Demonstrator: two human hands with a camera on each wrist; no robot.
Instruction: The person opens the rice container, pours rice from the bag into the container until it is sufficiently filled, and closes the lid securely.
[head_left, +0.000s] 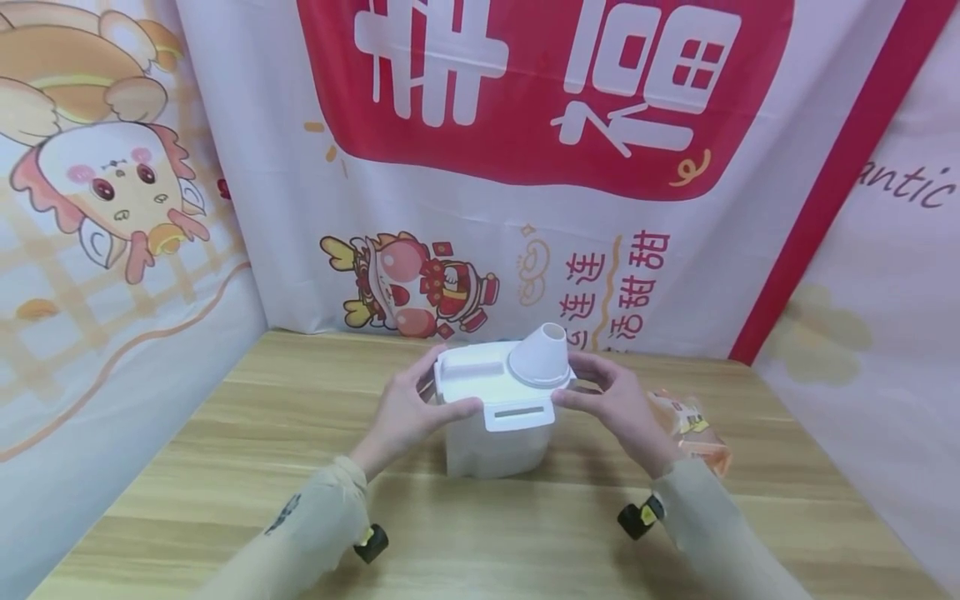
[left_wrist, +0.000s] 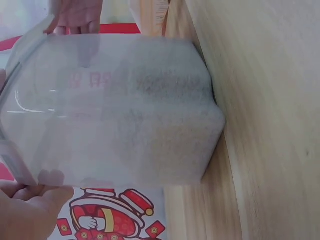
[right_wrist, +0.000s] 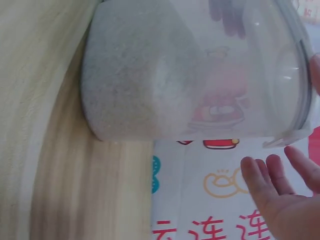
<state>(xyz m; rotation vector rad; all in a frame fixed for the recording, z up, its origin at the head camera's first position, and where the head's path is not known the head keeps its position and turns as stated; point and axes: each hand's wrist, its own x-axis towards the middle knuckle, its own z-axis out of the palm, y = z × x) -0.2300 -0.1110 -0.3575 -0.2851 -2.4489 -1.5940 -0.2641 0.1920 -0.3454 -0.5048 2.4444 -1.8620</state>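
A translucent storage container [head_left: 495, 450] stands upright on the table, part filled with pale grains [left_wrist: 175, 135]. Its white lid [head_left: 476, 387] carries a cone-shaped piece [head_left: 542, 357] with a round opening at the top, on the right side. At the lid's front, a slotted latch flap [head_left: 519, 414] sticks outward. My left hand [head_left: 408, 408] grips the lid's left edge, thumb along the front and fingers against the side. At the right edge is my right hand [head_left: 618, 404], its thumb by the flap; in the right wrist view its fingers [right_wrist: 260, 182] extend apart from the wall.
A clear and orange packet [head_left: 693, 433] lies on the wooden table [head_left: 300, 392], right of the container beyond my right wrist. Printed cloth [head_left: 262, 167] hangs behind the table and along both sides.
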